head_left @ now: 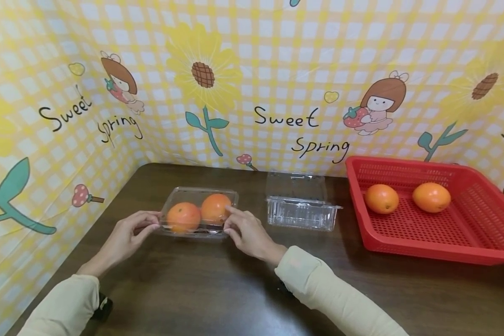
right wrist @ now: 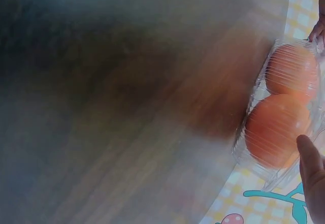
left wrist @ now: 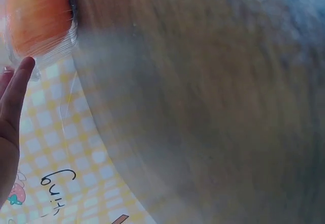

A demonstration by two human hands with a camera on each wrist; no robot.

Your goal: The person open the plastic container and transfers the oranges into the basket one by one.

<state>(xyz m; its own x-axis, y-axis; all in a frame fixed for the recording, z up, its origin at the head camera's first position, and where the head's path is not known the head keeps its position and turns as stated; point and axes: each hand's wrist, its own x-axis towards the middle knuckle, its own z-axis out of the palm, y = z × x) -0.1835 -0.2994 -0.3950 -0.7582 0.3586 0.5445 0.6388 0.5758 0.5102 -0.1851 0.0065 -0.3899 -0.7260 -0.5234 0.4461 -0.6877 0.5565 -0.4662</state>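
Note:
A clear plastic clamshell box (head_left: 212, 230) with two oranges (head_left: 184, 217) inside sits on the left part of the table, its lid down over the fruit. My left hand (head_left: 128, 235) pinches the box's left edge between thumb and fingers. At the opposite end, my right hand (head_left: 252, 233) holds the front right corner, index finger over the lid and thumb low at the side. The left wrist view shows a fingertip (left wrist: 29, 64) right at the box's end. In the right wrist view, the right thumb (right wrist: 304, 150) lies against the clear wall beside an orange (right wrist: 277, 130).
A second clear clamshell box (head_left: 302, 214) stands with its lid raised, right of my right hand. Farther right is a red plastic basket (head_left: 424, 249) holding two oranges (head_left: 431, 197). A patterned cloth (head_left: 252, 84) hangs behind and to the left of the brown table (head_left: 185, 289).

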